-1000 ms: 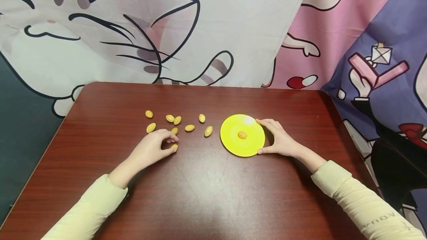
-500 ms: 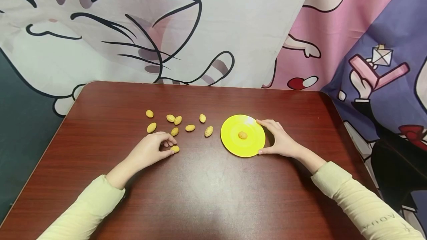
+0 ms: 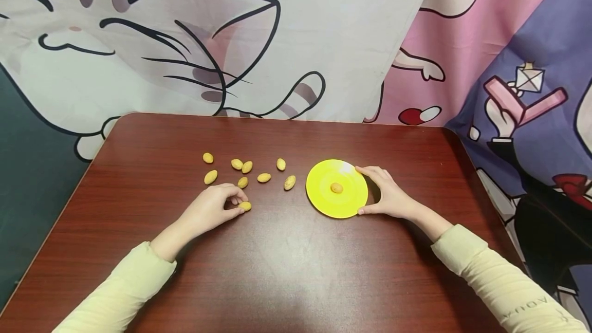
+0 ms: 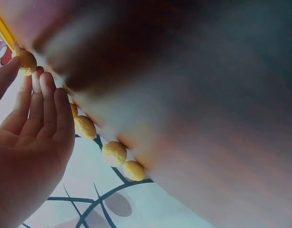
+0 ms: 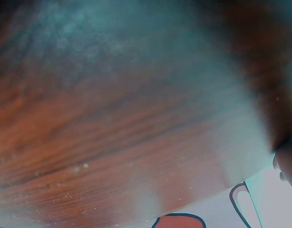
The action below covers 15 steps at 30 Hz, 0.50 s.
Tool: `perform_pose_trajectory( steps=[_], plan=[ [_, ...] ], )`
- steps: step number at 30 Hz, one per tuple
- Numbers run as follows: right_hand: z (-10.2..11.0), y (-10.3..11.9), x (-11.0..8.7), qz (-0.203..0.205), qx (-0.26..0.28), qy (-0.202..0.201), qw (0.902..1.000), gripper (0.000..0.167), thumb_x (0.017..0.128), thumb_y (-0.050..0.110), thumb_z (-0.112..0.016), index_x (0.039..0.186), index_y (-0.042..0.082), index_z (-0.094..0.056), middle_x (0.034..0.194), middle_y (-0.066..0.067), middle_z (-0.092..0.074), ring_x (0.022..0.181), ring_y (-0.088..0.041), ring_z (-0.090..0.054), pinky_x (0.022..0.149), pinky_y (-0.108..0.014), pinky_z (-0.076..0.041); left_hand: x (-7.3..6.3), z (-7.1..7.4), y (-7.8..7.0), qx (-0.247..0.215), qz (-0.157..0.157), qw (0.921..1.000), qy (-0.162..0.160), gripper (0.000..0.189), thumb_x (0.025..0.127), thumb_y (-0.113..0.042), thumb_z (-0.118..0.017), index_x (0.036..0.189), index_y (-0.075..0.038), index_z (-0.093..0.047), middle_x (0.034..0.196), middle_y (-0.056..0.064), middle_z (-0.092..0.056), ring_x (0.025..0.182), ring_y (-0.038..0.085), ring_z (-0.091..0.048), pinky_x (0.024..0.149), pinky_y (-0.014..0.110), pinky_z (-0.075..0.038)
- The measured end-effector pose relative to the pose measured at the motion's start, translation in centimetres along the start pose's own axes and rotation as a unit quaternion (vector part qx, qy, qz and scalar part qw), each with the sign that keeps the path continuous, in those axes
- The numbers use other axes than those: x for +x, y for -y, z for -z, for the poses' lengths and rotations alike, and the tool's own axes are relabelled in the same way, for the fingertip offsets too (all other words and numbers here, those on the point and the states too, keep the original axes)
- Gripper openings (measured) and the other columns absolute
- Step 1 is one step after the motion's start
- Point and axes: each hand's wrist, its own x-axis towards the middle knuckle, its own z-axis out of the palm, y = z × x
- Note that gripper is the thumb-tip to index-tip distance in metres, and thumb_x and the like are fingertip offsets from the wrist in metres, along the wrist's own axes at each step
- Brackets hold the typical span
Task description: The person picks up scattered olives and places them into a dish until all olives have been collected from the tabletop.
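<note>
My left hand [image 3: 213,204] pinches a small yellow oval thing with a wrinkled skin, like a nut or dried fruit [image 3: 246,206], between thumb and fingertips, low over the table. In the left wrist view this yellow oval [image 4: 27,62] shows at the thumb tip, with the other fingers stretched beside it. To the right, a round yellow plate [image 3: 319,200] lies on the table with one yellow oval [image 3: 336,187] in its middle. My right hand [image 3: 390,194] holds the plate's right rim, thumb at the near side and fingers at the far side.
Several more yellow ovals [image 3: 264,178] lie scattered between the left hand and the plate and beyond the hand. The reddish-brown wooden table [image 3: 296,271] ends at the back against a cartoon-printed cloth [image 3: 351,40]. The right wrist view shows mostly blurred table top [image 5: 112,142].
The pinched yellow oval has shifted slightly in the left fingertips, showing more at half a second ago and now. The right hand and plate have stayed in place.
</note>
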Motion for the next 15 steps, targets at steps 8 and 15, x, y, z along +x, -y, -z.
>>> perform_pose_trajectory(
  steps=[8, 15],
  plan=[
    [-0.1, -0.1, 0.0, 0.0, -0.001, -0.001, 1.0, 0.111, 0.067, 0.027, -0.101, 0.159, 0.004, -0.043, 0.151, -0.02, -0.048, 0.141, -0.041, -0.038, 0.113, -0.064, -0.036, 1.1, -0.6, -0.9, -0.008, -0.022, 0.9993, -0.028, 0.012, 0.089, -0.01, -0.085, 0.094, -0.017, -0.077, 0.09, -0.005, -0.071, 0.085, 0.012, -0.064, 0.078, 0.029, -0.055],
    [0.0, 0.0, 0.0, -0.006, 0.004, -0.001, 1.0, 0.111, 0.066, 0.027, -0.101, 0.158, 0.004, -0.043, 0.15, -0.02, -0.049, 0.14, -0.04, -0.038, 0.112, -0.064, -0.036, 2.8, -1.0, -2.4, -0.019, -0.03, 0.9987, -0.036, 0.011, 0.09, -0.013, -0.085, 0.098, -0.015, -0.077, 0.092, -0.003, -0.072, 0.086, 0.013, -0.065, 0.079, 0.031, -0.055]
  ],
)
